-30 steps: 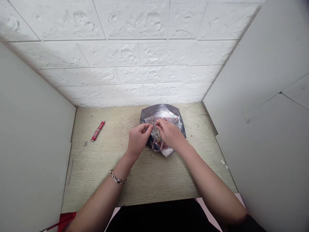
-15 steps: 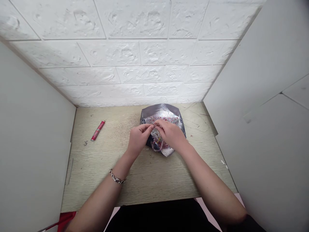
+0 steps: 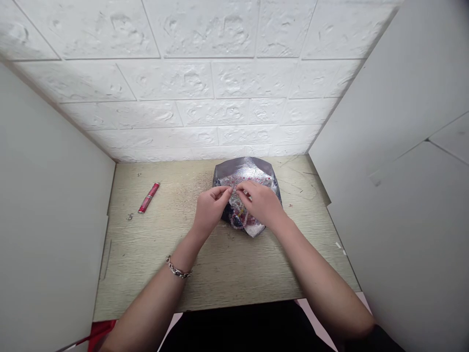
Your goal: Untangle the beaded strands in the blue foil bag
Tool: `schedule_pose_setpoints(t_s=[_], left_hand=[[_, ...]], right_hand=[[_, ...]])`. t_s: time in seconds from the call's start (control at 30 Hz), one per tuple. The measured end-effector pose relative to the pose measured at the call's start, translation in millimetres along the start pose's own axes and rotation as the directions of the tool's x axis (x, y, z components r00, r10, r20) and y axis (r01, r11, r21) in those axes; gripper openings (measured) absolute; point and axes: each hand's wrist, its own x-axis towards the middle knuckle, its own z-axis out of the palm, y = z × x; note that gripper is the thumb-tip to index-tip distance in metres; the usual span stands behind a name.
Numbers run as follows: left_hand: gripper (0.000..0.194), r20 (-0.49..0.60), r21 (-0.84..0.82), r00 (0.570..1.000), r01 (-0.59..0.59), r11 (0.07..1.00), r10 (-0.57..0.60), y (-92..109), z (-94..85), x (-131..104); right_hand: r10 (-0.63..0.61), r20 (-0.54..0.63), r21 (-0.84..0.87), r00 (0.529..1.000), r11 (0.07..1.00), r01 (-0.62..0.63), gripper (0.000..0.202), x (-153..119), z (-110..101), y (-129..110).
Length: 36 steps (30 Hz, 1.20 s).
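Observation:
A silver-lined bag (image 3: 244,168) stands open on the table, holding many small red, white and clear beads (image 3: 252,182). Over its mouth, my left hand (image 3: 212,205) pinches thumb and forefinger together. What sits between those fingertips is too small to make out. Facing it from the right, my right hand (image 3: 262,203) is also closed in a pinch, on something equally tiny. A narrow gap separates the two sets of fingertips. A pale beaded strand (image 3: 246,219) lies at the near side of the bag.
A red tube-shaped item (image 3: 148,198) lies at the left, with small metal bits (image 3: 130,216) beside it. Thin wire-like threads (image 3: 302,183) are scattered right of the bag. A white brick-pattern wall (image 3: 194,112) and grey side panels (image 3: 395,195) enclose the wooden table (image 3: 220,274).
My fingertips were touching over the bag and have now drawn slightly apart, the right hand shifting a little to the right. The bag and other items have stayed in place.

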Motion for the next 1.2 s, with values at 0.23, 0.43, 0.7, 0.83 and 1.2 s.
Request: schedule_pose_setpoints(t_s=[0.23, 0.43, 0.7, 0.83, 1.2], left_hand=[[0.030, 0.026, -0.022, 0.999, -0.023, 0.999, 0.023, -1.0, -0.7, -0.1], [0.027, 0.015, -0.076, 0.999, -0.044, 0.996, 0.046, -3.9, 1.1, 2.2], [0.023, -0.001, -0.020, 0.999, -0.036, 0.999, 0.036, -6.0, 1.8, 1.0], [0.024, 0.025, 0.051, 0.998, -0.066, 0.997, 0.064, -5.9, 2.1, 0.2], [0.030, 0.093, 0.121, 0.989, -0.122, 0.985, 0.112, -4.8, 2.4, -1.2]], right_hand=[[-0.027, 0.005, 0.005, 1.000, 1.000, 0.027, 0.018, 0.4, -0.3, -0.4], [-0.034, -0.001, 0.018, 0.999, 0.999, 0.034, 0.020, 0.4, 0.2, 0.9], [-0.030, 0.007, 0.021, 1.000, 0.999, 0.030, 0.019, 0.3, 0.6, 0.7], [-0.032, 0.011, 0.023, 0.999, 0.999, 0.032, 0.020, -0.1, 0.8, 0.4], [-0.055, 0.058, 0.012, 0.997, 0.998, 0.054, 0.026, 0.0, 6.3, 3.6]])
